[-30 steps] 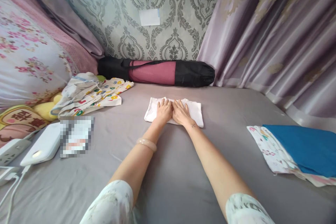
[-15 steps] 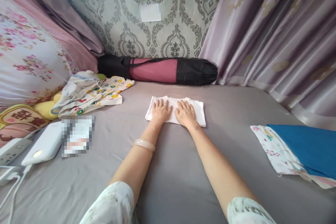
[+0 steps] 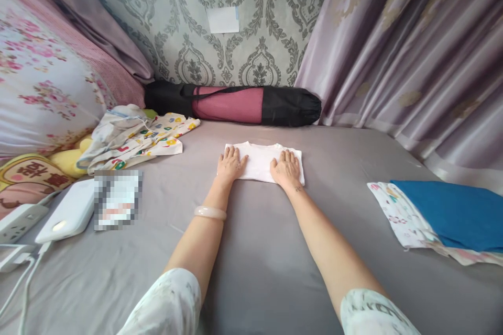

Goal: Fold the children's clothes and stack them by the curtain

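Note:
A small folded white cloth (image 3: 259, 161) lies flat on the grey bed sheet (image 3: 255, 251) in the middle of the view. My left hand (image 3: 230, 163) rests palm down on the cloth's left end, fingers stretched out. My right hand (image 3: 287, 167) lies flat on its right end, fingers spread. Neither hand holds anything. A pale bangle (image 3: 210, 212) circles my left wrist.
A rolled pink mat in a black bag (image 3: 236, 104) lies along the wall. Patterned clothes (image 3: 137, 138) are heaped at the left, near a white power bank (image 3: 68, 212) and cables. Folded blue cloth (image 3: 451, 212) over printed fabric sits at the right. Curtains hang on the right.
My hands were side by side at the cloth's centre; they have slid apart toward its two ends, pressing it flat.

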The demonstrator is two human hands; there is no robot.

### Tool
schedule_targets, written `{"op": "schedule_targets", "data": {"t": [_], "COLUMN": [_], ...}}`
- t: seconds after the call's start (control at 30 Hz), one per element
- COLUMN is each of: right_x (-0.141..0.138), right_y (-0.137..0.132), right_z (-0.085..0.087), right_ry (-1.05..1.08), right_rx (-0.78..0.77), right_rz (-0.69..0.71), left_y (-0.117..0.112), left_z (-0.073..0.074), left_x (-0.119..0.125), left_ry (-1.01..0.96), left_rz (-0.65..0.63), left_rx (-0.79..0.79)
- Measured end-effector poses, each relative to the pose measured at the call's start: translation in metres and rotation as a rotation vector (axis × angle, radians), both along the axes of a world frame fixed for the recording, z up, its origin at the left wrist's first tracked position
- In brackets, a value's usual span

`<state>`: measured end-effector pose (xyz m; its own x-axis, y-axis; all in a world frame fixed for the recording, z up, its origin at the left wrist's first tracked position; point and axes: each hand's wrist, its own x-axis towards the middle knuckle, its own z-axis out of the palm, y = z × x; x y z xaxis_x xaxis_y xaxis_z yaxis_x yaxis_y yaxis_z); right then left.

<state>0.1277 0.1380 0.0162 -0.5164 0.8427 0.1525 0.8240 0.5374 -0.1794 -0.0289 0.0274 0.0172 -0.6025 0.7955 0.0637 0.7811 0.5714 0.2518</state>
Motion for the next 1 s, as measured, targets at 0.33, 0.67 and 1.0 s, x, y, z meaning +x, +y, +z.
{"op": "schedule_targets", "data": {"t": [0.33,0.67,1.0], "right_x": [0.038,0.040,0.040], "right_y": [0.030,0.029,0.029], "right_z": [-0.001,0.001,0.002], "right_ry": [-0.063,-0.045,-0.056], "right_rx": [-0.093,-0.103,-0.108], "right_rz": [0.205,0.222,0.217], "left_y": [-0.015,-0.021,-0.019], "left_z": [-0.002,0.032,0.033], "left_x": [-0.023,-0.012,0.004], "left_ry": [-0.071,-0.064,-0.210], "left_rz": [-0.157,-0.219,-0.232], "left_rx": [0.008,-0.209,-0.255]}}
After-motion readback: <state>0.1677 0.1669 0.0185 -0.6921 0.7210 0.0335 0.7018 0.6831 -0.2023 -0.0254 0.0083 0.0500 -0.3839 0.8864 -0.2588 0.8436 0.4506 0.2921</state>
